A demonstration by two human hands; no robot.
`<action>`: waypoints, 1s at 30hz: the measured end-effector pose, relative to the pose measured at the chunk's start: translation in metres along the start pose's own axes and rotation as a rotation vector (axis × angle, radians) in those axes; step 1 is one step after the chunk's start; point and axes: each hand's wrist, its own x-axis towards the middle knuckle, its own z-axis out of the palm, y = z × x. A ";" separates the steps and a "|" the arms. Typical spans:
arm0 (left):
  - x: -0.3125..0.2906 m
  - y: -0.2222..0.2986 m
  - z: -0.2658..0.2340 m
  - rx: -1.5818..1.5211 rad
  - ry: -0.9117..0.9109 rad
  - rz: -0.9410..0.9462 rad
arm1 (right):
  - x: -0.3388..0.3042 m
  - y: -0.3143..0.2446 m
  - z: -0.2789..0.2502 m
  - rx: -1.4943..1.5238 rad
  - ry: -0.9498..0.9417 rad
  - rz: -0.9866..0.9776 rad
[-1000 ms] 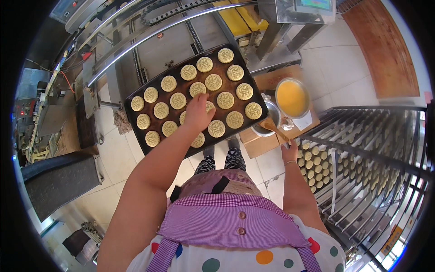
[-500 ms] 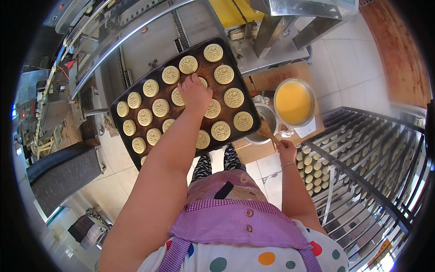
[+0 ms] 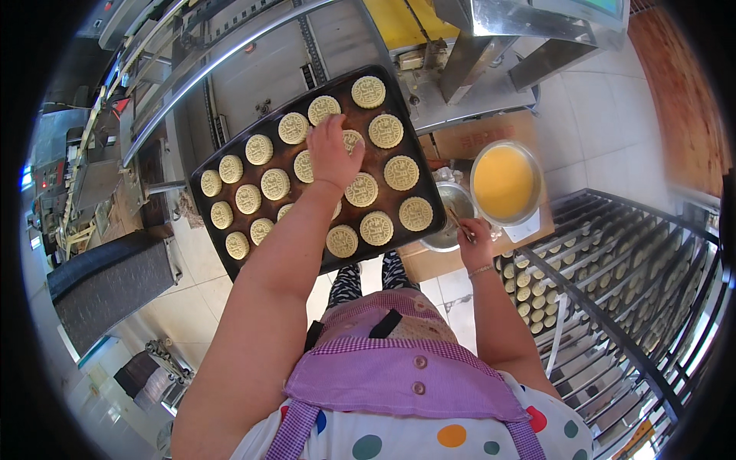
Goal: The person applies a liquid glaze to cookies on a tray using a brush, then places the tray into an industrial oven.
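A dark baking tray (image 3: 307, 205) holds rows of round, pale mooncakes (image 3: 401, 173) with stamped tops and scalloped edges. My left hand (image 3: 335, 149) reaches over its back half, fingers stretched forward; their tips lie at the near edge of a back-row mooncake (image 3: 324, 110). Another mooncake (image 3: 352, 142) shows beside the hand, partly covered. Right of the tray, my right hand (image 3: 475, 241) grips a slim wooden-handled tool that looks like a pastry brush (image 3: 455, 219). Its far end points into a metal bowl (image 3: 441, 244), where the tip is hard to make out.
Yellow-orange liquid fills a round metal pot (image 3: 504, 182) on a cardboard box (image 3: 502, 130). A metal rack (image 3: 606, 307) at the right carries trays of more mooncakes. Behind the baking tray runs a conveyor machine with a steel rail (image 3: 222, 57); a steel stand (image 3: 479, 61) rises beyond the box.
My left hand has moved slightly farther away over the tray. The right hand has risen toward the bowl, and the brush has turned from broad side to edge-on. The whole view has shifted a little.
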 end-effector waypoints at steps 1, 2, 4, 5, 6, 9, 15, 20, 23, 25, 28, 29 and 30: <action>0.008 -0.002 0.001 0.038 0.039 -0.050 | 0.003 0.006 0.002 -0.044 -0.001 -0.048; 0.017 -0.007 -0.001 0.081 0.077 -0.107 | 0.004 0.009 0.004 -0.086 -0.008 -0.096; 0.035 -0.013 -0.002 0.168 0.080 -0.223 | 0.010 0.015 0.008 -0.090 -0.038 -0.111; 0.044 -0.015 -0.003 0.215 0.046 -0.285 | 0.012 0.019 0.010 -0.091 -0.053 -0.119; 0.053 -0.017 -0.004 0.261 0.012 -0.347 | 0.013 0.022 0.013 -0.054 -0.053 -0.086; 0.074 -0.010 -0.008 0.257 -0.298 -0.485 | 0.011 0.040 0.020 0.028 -0.042 -0.005; 0.065 -0.014 0.008 0.222 -0.127 -0.367 | 0.005 0.050 0.021 0.082 -0.076 0.071; 0.061 -0.025 0.013 0.098 -0.035 -0.270 | -0.003 0.034 0.001 0.062 -0.084 -0.027; 0.052 -0.014 -0.011 -0.076 0.031 -0.165 | 0.008 0.022 -0.031 0.418 0.078 0.166; 0.015 0.013 -0.026 -0.274 0.103 0.048 | 0.024 0.008 -0.065 0.421 0.235 0.249; -0.076 0.051 -0.068 -0.456 -0.135 0.134 | 0.054 0.013 -0.098 0.309 0.465 0.351; -0.112 0.050 -0.071 -0.465 -0.281 0.197 | 0.063 0.060 -0.110 0.035 0.491 0.094; -0.139 0.061 -0.082 -0.537 -0.387 0.181 | 0.073 0.069 -0.115 -0.105 0.507 0.056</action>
